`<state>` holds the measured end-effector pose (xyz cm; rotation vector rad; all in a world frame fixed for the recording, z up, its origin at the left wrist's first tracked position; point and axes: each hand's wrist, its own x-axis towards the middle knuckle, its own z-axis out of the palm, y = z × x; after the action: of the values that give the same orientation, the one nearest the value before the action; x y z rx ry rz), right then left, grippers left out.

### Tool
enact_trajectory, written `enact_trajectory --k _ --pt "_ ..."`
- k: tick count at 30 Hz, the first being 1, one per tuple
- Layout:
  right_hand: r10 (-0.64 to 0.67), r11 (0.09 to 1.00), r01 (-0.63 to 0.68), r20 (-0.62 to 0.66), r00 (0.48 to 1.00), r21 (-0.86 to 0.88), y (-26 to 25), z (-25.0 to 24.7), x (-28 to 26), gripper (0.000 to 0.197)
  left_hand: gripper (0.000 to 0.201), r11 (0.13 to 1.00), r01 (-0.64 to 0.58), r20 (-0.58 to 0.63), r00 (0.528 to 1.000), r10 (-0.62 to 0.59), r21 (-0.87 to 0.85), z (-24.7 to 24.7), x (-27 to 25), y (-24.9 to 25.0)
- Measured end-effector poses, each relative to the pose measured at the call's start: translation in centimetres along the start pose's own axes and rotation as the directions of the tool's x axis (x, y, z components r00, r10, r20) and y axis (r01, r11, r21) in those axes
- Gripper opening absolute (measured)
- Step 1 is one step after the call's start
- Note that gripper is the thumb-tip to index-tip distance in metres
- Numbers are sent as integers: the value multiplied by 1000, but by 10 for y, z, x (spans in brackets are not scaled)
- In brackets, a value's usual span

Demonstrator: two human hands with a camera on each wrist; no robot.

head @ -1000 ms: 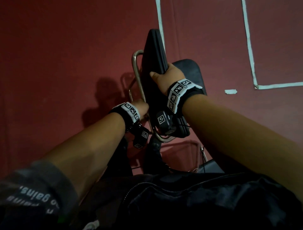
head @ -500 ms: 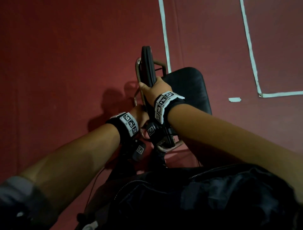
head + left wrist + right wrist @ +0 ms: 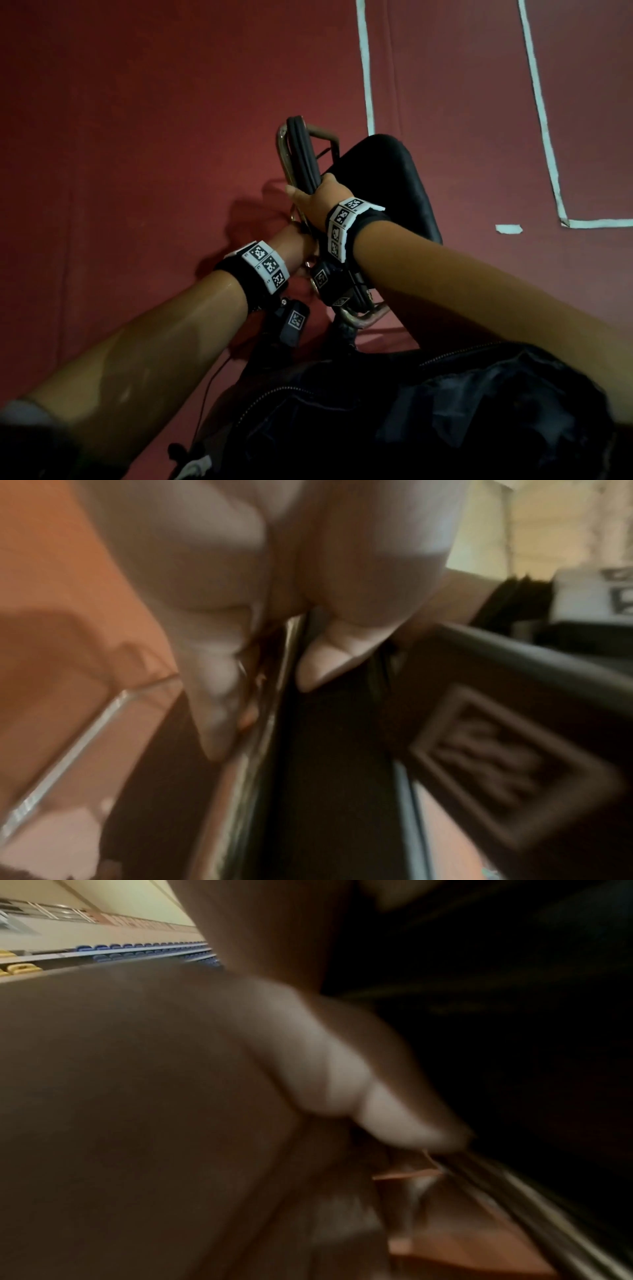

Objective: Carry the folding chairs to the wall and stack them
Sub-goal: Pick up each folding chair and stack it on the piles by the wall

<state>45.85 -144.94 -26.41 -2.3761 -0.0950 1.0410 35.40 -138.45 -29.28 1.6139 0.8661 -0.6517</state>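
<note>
Red floor [image 3: 137, 137] fills the head view, marked with pale tape lines [image 3: 364, 68] running far-to-near at centre right, a second line bending into a corner at far right, and one short loose tape strip [image 3: 508, 229]. Item one: the folding chair [image 3: 303, 150], black padded panel edge-on inside a chrome tube frame [image 3: 281, 150], held in front of your body, with a black cushioned seat [image 3: 387, 178] showing just to its right. Your right hand [image 3: 315, 198] grips the top edge of the black panel, thumb on the left side and fingers wrapped over the right. Your left hand [image 3: 294, 240] sits lower and nearer, just left of the right wrist, closed round the chrome tube; the left wrist view shows its fingers [image 3: 219, 702] curled against the metal rail, though blurred. Both wrists carry black bands with white square-coded marker tiles [image 3: 267, 262]; the codes carry no readable words. Each wrist camera housing [image 3: 296, 320] bears a similar marker. The right wrist view is blurred; far left in it you can make out tiered blue seats [image 3: 143, 951] and some yellow ones [image 3: 20, 968] below a pale wall. Your dark jacket [image 3: 445, 411] with a zip fills the near edge.
</note>
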Motion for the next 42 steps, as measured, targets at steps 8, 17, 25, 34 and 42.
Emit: enact_trajectory --k 8,17,25,34,42 --pt "-22 997 25 36 999 -76 -16 14 -10 81 35 945 79 -40 994 -97 -317 -18 -22 -1" --pt "-62 998 65 122 991 -17 -25 28 -20 108 59 809 36 -50 995 -81 -587 -42 -56 -1" --pt "57 984 -95 237 970 151 -17 55 -10 72 70 874 -30 -317 937 -144 -485 -76 -69 0" --pt "-1 969 -1 -5 1000 -245 -12 2 23 42 83 861 72 -438 838 -326 -503 -84 -63 -23" --pt "246 916 -215 51 968 -337 37 -16 45 53 79 835 21 -476 813 -334 -549 -86 -61 -33"
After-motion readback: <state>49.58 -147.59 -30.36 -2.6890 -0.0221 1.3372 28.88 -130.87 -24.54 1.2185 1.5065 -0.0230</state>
